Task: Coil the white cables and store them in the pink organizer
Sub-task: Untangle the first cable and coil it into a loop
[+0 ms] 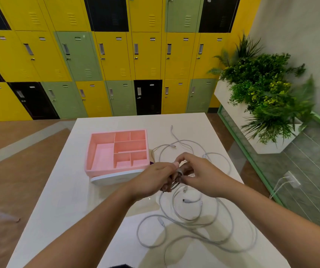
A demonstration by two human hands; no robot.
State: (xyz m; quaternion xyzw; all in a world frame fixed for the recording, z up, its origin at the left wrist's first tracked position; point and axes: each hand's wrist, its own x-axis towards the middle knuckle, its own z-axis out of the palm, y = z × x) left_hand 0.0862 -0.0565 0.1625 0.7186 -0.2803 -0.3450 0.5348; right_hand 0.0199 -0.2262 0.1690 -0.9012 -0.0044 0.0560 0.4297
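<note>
Loose white cables (198, 225) sprawl in loops over the white table (74, 206), in front of and to the right of the pink organizer (97, 149). The organizer has several compartments, all showing bare pink floors. Above the cable tangle my left hand (151, 178) grips a small coil of white cable (179, 173) wound around its fingers. My right hand (199, 173) meets it from the right and pinches the same cable at the coil. The rest of that cable hangs down from my hands to the table.
A white lid-like tray (114, 178) lies under the organizer's front edge. Yellow, green and black lockers (116, 60) fill the wall beyond the table. A white planter with green plants (261, 97) stands to the right, with a wall socket (290, 179) below it.
</note>
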